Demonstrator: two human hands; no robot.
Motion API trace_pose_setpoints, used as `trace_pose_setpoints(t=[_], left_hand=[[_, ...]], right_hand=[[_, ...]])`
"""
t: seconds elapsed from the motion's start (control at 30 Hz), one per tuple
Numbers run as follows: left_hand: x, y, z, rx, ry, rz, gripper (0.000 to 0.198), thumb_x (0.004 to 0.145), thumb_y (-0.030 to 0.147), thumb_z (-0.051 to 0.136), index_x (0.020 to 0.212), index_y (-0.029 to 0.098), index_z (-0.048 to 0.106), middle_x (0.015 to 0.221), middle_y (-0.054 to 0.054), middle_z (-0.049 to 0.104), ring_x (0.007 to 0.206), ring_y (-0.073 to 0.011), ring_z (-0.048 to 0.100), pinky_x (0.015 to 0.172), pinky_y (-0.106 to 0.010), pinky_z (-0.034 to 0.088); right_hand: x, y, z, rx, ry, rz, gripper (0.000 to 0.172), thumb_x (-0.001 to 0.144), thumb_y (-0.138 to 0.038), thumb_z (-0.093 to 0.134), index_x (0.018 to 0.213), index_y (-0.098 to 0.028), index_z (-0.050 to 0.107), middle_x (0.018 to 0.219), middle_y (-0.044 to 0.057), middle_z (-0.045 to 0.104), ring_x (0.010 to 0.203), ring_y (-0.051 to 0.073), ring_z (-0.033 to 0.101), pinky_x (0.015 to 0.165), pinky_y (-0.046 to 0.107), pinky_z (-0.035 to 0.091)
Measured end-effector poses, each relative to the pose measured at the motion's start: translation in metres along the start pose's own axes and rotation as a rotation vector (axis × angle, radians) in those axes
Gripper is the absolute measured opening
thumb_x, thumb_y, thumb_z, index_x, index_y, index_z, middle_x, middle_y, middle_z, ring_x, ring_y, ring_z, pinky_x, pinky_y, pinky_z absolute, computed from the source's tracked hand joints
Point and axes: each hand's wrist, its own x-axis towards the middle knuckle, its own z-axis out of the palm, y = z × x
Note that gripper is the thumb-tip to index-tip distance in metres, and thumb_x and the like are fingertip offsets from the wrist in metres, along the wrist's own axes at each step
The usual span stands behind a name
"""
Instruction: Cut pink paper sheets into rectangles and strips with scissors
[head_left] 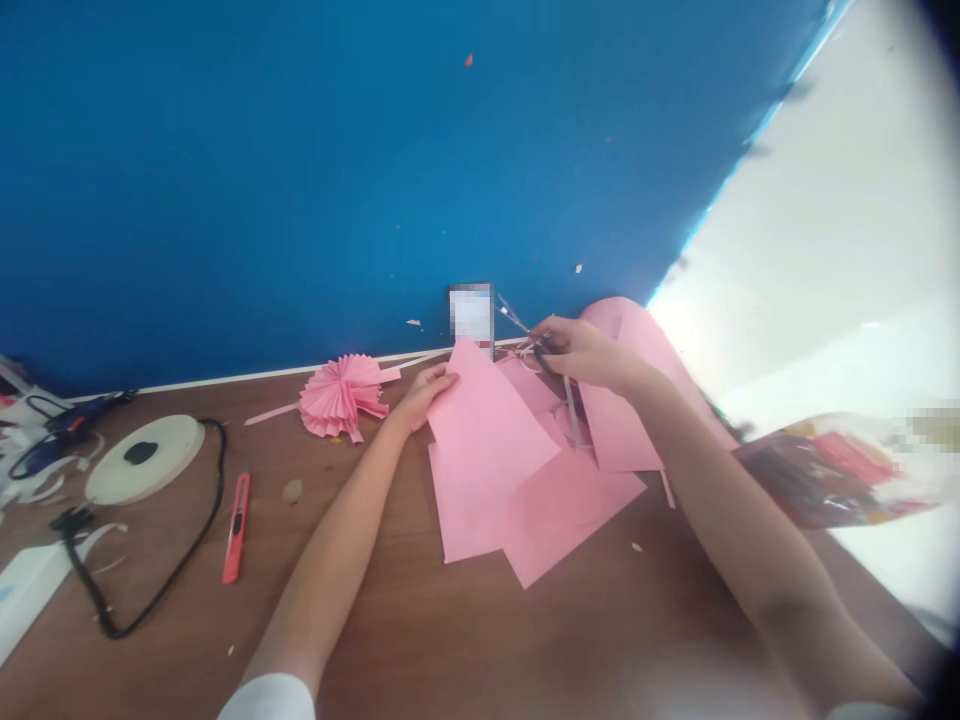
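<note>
My left hand (424,392) pinches the upper left edge of a pink paper sheet (484,440), which it lifts off a pile of pink sheets (570,500) on the brown table (450,630). My right hand (581,352) grips a pair of scissors (519,324) with the blades apart, pointing up and left, just above the sheet's top corner. A folded pink paper fan (341,396) lies to the left of my left hand, near the blue wall (300,180).
A red utility knife (236,513) lies left of my left arm. Farther left are a round white disc (144,458), a black cable (172,570) and white scraps. A colourful plastic packet (840,465) sits at the right. A phone (472,314) leans on the wall.
</note>
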Motion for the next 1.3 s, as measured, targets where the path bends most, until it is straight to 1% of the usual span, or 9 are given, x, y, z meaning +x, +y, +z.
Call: trace_pose_setpoints(t=[0.07, 0.13, 0.3, 0.5, 0.63, 0.8, 0.97, 1.13, 1.3], left_hand=[[0.001, -0.001, 0.001, 0.035, -0.002, -0.006, 0.039, 0.067, 0.035, 0.074, 0.100, 0.016, 0.065, 0.089, -0.005, 0.069, 0.072, -0.0140, 0.063, 0.066, -0.023, 0.048], [0.002, -0.002, 0.002, 0.055, 0.002, -0.013, 0.040, 0.067, 0.036, 0.074, 0.100, 0.015, 0.065, 0.090, -0.005, 0.069, 0.072, -0.0145, 0.063, 0.066, -0.023, 0.047], [0.003, -0.001, 0.003, 0.069, 0.007, -0.039, 0.040, 0.066, 0.038, 0.074, 0.099, 0.016, 0.065, 0.086, -0.004, 0.069, 0.066, -0.0136, 0.062, 0.061, -0.022, 0.046], [0.003, 0.000, 0.004, 0.069, 0.013, -0.037, 0.044, 0.066, 0.040, 0.074, 0.102, 0.016, 0.065, 0.090, -0.006, 0.070, 0.069, -0.0148, 0.063, 0.064, -0.024, 0.047], [0.002, -0.001, 0.002, 0.057, -0.020, -0.021, 0.045, 0.066, 0.038, 0.074, 0.104, 0.015, 0.065, 0.091, -0.006, 0.070, 0.071, -0.0155, 0.064, 0.068, -0.026, 0.047], [0.000, 0.000, -0.001, 0.014, -0.040, -0.028, 0.041, 0.066, 0.032, 0.075, 0.101, 0.014, 0.066, 0.090, -0.006, 0.070, 0.070, -0.0150, 0.064, 0.067, -0.025, 0.047], [-0.004, 0.004, -0.008, -0.214, 0.008, 0.054, 0.047, 0.069, 0.044, 0.070, 0.103, 0.012, 0.066, 0.098, -0.009, 0.069, 0.089, -0.0223, 0.065, 0.080, -0.031, 0.048], [-0.008, 0.004, -0.013, -0.362, -0.090, 0.074, 0.072, 0.066, 0.070, 0.058, 0.109, 0.012, 0.063, 0.108, -0.014, 0.067, 0.110, -0.0309, 0.058, 0.092, -0.041, 0.045], [-0.005, -0.003, 0.007, -0.278, -0.125, -0.009, 0.051, 0.068, 0.038, 0.072, 0.112, 0.013, 0.062, 0.110, -0.013, 0.066, 0.108, -0.0266, 0.059, 0.096, -0.038, 0.044]], right_hand=[[0.000, -0.003, 0.011, 0.181, -0.184, -0.018, 0.030, 0.074, -0.041, 0.063, 0.099, -0.023, 0.063, 0.069, 0.002, 0.065, 0.057, 0.015, 0.055, 0.049, 0.025, 0.040], [0.000, -0.003, 0.019, 0.234, -0.229, -0.023, 0.031, 0.073, -0.040, 0.065, 0.099, -0.023, 0.063, 0.067, 0.001, 0.064, 0.054, 0.013, 0.053, 0.049, 0.025, 0.039], [0.000, -0.001, 0.029, 0.207, -0.185, -0.055, 0.024, 0.072, -0.030, 0.062, 0.094, -0.020, 0.065, 0.059, -0.001, 0.061, 0.048, 0.011, 0.048, 0.050, 0.026, 0.041], [-0.001, -0.005, 0.030, 0.347, -0.072, -0.019, 0.033, 0.070, -0.040, 0.067, 0.096, -0.019, 0.062, 0.065, 0.001, 0.062, 0.051, 0.011, 0.050, 0.047, 0.024, 0.038], [0.001, -0.005, 0.031, 0.286, -0.081, -0.019, 0.035, 0.070, -0.043, 0.066, 0.095, -0.019, 0.063, 0.057, -0.003, 0.056, 0.046, 0.009, 0.045, 0.043, 0.022, 0.034], [0.001, -0.001, 0.034, 0.246, -0.141, -0.054, 0.025, 0.068, -0.029, 0.061, 0.091, -0.017, 0.063, 0.055, -0.003, 0.055, 0.047, 0.009, 0.044, 0.045, 0.021, 0.034], [0.003, 0.004, 0.040, 0.343, -0.049, -0.092, 0.030, 0.068, -0.029, 0.058, 0.095, -0.017, 0.063, 0.057, -0.003, 0.057, 0.048, 0.010, 0.045, 0.047, 0.022, 0.036], [0.009, 0.008, 0.045, 0.483, 0.155, -0.007, 0.035, 0.066, -0.033, 0.059, 0.098, -0.019, 0.060, 0.061, -0.002, 0.058, 0.050, 0.012, 0.048, 0.045, 0.022, 0.038], [0.010, 0.011, 0.049, 0.487, 0.274, -0.002, 0.036, 0.068, -0.032, 0.057, 0.101, -0.021, 0.057, 0.070, 0.000, 0.061, 0.054, 0.012, 0.051, 0.046, 0.022, 0.040]])
